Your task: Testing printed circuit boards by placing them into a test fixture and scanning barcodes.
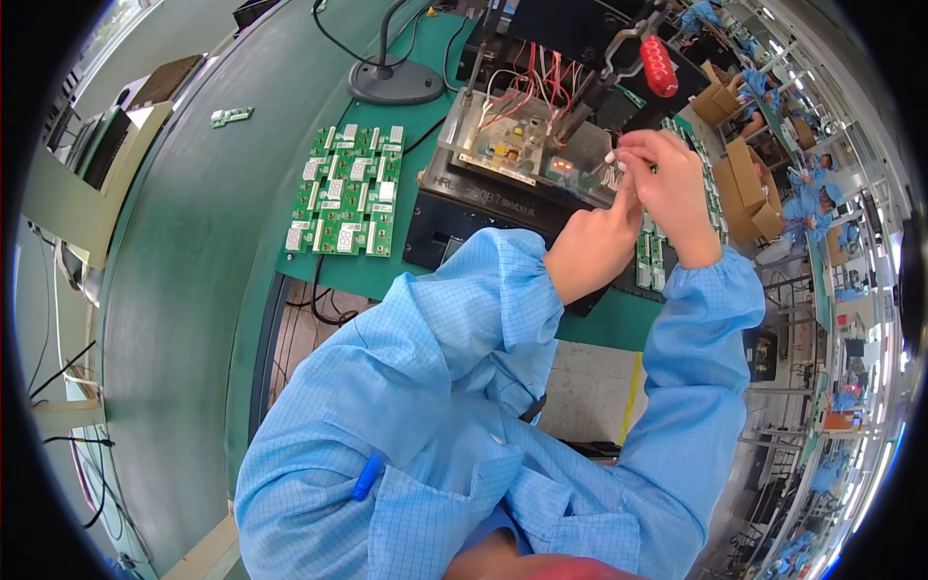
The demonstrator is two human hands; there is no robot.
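Observation:
Both hands meet at the right end of a test fixture [483, 188] with a clear plate, a wired circuit board [510, 150] and lit red digits. My right hand [669, 179] reaches in from the right, thumb and fingers pinched at a small white piece [611, 157], perhaps a connector; white wires are beside it. My left hand [592, 249] is closed just below, its forefinger pointing up against the right hand's fingers. What the left fingers hold, if anything, is hidden. Above stands a toggle clamp with a red handle [658, 66].
Green circuit boards with white displays [346, 193] lie in rows on the green mat left of the fixture; more boards [650, 261] lie to its right. A lamp base [396, 81] stands behind. At left runs a conveyor belt [184, 290] bearing one small board [231, 117]. Co-workers sit far right near cardboard boxes [744, 198].

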